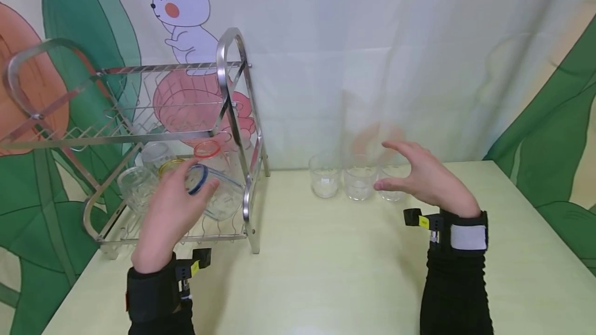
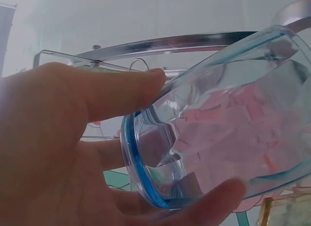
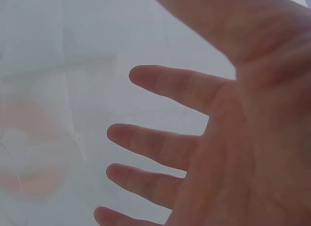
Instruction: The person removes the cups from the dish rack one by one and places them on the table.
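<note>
In the head view my left hand [image 1: 174, 206] is at the front of the rack's lower shelf, gripping a clear glass [image 1: 225, 195] that lies tilted. A blue ring circles the end nearest my palm. The left wrist view shows my thumb on one side of this faceted glass [image 2: 233, 133] and fingers around the other. My right hand [image 1: 423, 177] hovers by three short clear glasses, its thumb and fingers spread wide with nothing between them. It is nearest the right-hand glass [image 1: 392, 193], partly covering it; the middle glass [image 1: 359, 185] and left glass [image 1: 324, 182] stand alongside.
A two-tier metal rack [image 1: 251, 216] stands on the left of the pale table [image 1: 321, 268]. Its lower shelf also holds a red-ringed glass [image 1: 208, 150], a yellow-ringed one [image 1: 168, 166] and plain clear glasses [image 1: 137, 187]. Behind hangs a printed curtain [image 1: 316, 66].
</note>
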The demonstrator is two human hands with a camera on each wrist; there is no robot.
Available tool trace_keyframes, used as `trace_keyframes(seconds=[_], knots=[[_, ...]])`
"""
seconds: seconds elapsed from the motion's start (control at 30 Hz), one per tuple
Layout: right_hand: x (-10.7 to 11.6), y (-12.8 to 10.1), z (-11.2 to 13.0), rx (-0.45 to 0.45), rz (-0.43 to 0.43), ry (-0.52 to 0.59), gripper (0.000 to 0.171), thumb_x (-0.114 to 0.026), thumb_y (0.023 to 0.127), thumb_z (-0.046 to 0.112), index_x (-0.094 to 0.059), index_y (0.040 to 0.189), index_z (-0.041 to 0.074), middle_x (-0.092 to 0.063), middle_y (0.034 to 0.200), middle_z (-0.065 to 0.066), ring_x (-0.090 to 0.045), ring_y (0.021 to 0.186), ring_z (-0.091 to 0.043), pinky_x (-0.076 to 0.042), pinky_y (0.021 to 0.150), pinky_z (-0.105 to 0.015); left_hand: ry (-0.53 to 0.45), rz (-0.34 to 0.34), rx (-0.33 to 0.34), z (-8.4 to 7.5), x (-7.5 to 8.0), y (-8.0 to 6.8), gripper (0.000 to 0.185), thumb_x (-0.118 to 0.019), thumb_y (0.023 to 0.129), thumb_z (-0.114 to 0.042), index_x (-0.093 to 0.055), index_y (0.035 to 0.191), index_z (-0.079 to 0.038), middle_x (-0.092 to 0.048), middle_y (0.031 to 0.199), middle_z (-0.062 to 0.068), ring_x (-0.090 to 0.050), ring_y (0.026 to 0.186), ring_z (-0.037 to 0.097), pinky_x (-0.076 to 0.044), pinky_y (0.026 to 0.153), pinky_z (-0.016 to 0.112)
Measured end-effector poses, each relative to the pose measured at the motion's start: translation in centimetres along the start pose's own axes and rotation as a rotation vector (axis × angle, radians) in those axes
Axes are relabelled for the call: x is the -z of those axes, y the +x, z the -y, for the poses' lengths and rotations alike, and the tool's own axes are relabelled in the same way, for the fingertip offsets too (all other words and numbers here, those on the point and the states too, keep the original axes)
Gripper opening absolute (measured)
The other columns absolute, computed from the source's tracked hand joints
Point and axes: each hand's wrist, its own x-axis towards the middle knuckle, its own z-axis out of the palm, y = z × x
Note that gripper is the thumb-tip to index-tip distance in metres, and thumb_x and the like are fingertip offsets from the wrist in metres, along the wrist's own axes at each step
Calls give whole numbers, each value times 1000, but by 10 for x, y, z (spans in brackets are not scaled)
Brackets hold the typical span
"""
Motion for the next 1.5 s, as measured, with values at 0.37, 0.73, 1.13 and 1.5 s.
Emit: trace_keyframes(seconds=[0.37, 0.73, 1.13, 1.5], knots=[[-5, 4, 5, 23, -4, 57, 97, -76, 74, 62, -37, 151, 19, -34, 153, -6, -27, 142, -29, -28, 109, -55, 22, 43, -30, -12, 14, -11, 72, -41, 98, -59, -26, 156, -20, -32, 150, 28, -30, 134, 51, -29, 97, 72], [-9, 2, 18, 42, 15, 95, 95, -77, 73, 61, -35, 151, 25, -34, 152, 0, -31, 140, -27, -32, 108, -53, -125, 127, -59, -24, 5, -5, 72, -43, 98, -60, -26, 155, -18, -52, 127, 25, -69, 74, 20, -49, 66, 39], [-31, 4, 39, 135, 61, 242, 93, -83, 72, 52, -36, 150, 32, -34, 151, 14, -40, 133, -19, -46, 96, -41, -195, 226, -47, -32, -17, 4, 73, -35, 100, -60, -23, 150, -9, -60, 116, 22, -69, 72, 19, -51, 76, 45], [-50, 11, 55, 190, 87, 339, 92, -84, 73, 48, -38, 150, 28, -34, 151, 15, -44, 130, -19, -52, 86, -36, -283, 279, -76, -41, -34, 9, 68, -29, 100, -62, -30, 138, -6, -60, 86, 16, -68, 65, 19, -50, 79, 47]])
